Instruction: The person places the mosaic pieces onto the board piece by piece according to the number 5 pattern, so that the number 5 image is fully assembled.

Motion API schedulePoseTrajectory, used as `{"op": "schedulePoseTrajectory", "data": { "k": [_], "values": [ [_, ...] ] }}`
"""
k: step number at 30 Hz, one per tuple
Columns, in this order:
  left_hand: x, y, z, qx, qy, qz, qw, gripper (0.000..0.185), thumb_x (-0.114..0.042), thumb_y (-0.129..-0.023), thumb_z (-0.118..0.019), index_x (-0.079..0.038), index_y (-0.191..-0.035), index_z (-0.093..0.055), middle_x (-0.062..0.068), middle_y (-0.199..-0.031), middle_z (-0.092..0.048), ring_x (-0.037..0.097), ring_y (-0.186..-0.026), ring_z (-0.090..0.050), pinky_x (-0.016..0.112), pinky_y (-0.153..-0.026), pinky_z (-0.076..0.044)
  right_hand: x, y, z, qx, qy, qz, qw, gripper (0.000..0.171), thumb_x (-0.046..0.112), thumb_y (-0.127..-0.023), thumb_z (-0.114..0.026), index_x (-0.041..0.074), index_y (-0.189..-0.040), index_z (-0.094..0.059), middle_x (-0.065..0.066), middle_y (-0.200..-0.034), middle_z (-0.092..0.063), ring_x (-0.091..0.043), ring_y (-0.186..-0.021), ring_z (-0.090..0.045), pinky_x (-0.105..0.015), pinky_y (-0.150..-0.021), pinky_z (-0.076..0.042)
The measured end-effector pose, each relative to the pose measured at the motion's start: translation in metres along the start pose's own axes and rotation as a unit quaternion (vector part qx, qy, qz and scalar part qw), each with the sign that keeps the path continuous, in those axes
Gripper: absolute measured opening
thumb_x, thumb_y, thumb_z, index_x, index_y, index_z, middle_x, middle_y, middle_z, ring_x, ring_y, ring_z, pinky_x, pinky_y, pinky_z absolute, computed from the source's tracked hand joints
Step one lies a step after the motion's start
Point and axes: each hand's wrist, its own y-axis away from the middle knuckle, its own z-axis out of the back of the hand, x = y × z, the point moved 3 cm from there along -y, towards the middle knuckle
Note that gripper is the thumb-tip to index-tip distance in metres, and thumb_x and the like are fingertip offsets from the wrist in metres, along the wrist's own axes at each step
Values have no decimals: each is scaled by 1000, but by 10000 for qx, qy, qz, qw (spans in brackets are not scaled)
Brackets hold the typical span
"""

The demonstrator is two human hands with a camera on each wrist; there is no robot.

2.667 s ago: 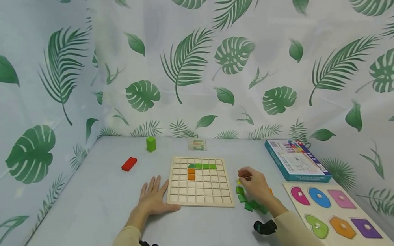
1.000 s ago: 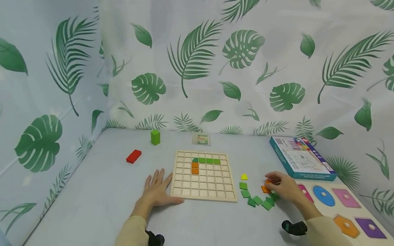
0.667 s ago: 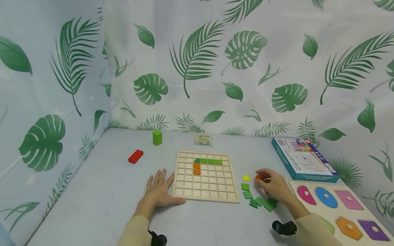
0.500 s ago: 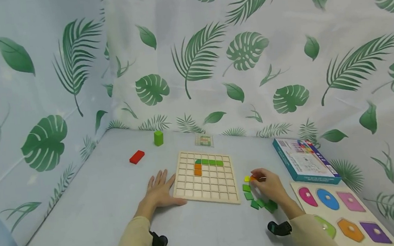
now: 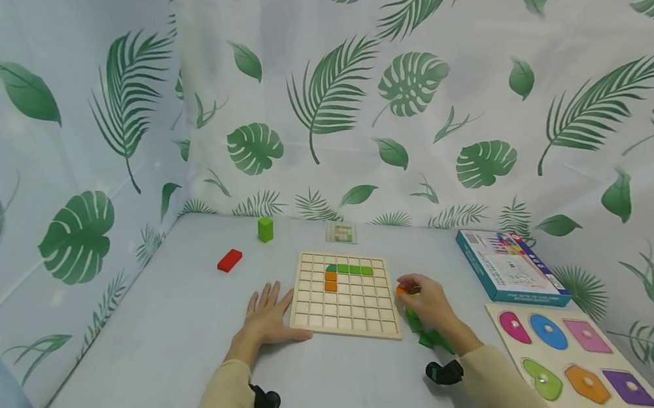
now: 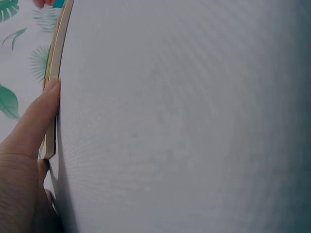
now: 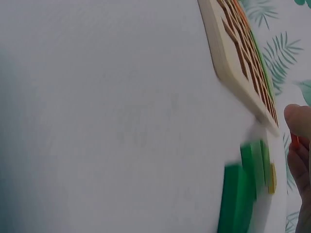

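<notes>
A wooden grid board (image 5: 349, 307) lies in the middle of the table. In its cells sit orange tiles (image 5: 331, 286), a row of green tiles (image 5: 355, 269) and a dark green rounded piece (image 5: 331, 268). My left hand (image 5: 265, 321) rests spread at the board's left edge, its thumb along the front left corner; the left wrist view shows the thumb (image 6: 39, 116) against the board's side. Just off the board's right edge, my right hand (image 5: 429, 302) pinches an orange tile (image 5: 400, 291). Beneath that hand are loose green tiles (image 7: 235, 199) and a yellow piece (image 7: 272, 178), partly hidden in the head view.
A small pattern card (image 5: 341, 233) lies behind the board. A red block (image 5: 229, 260) and a green block (image 5: 266, 229) stand back left. On the right are a boxed game (image 5: 513, 268) and a wooden shape puzzle (image 5: 554, 353). Leaf-print cloth hangs behind.
My right hand moved from the yellow piece right to the loose orange tiles, took one, and came back left to the board's edge. My left hand stayed by the board; the head view shifted slightly.
</notes>
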Motion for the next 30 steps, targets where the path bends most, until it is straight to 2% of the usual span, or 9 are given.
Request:
{"op": "schedulePoseTrajectory", "data": {
  "k": [7,14,30],
  "values": [
    [4,-2,-1,-31,20,-23,10000,103,-68,-69,-67,-13,-149,-31,19,-155,-13,35,-143,-3,52,-113,-2,23,-14,-25,213,-257,248,9991,31,0,-78,-73,-4,-107,-63,-9,-95,-64,-24,-87,-61,-37,-76,-53],
    [4,-1,0,-73,114,-168,9998,104,-67,-69,-67,-12,-149,-30,19,-155,-13,34,-143,-4,51,-112,-3,33,-24,-49,266,-383,494,9977,29,-1,-79,-73,-3,-107,-64,-8,-95,-65,-22,-86,-62,-33,-74,-54],
    [5,-2,2,-40,96,-132,9999,104,-68,-69,-66,-13,-149,-29,17,-156,-12,33,-143,-3,50,-113,-2,58,-46,-82,669,-478,291,9962,25,5,-83,-71,2,-107,-65,-3,-92,-64,-15,-83,-60,-29,-72,-53]
  ]
}}
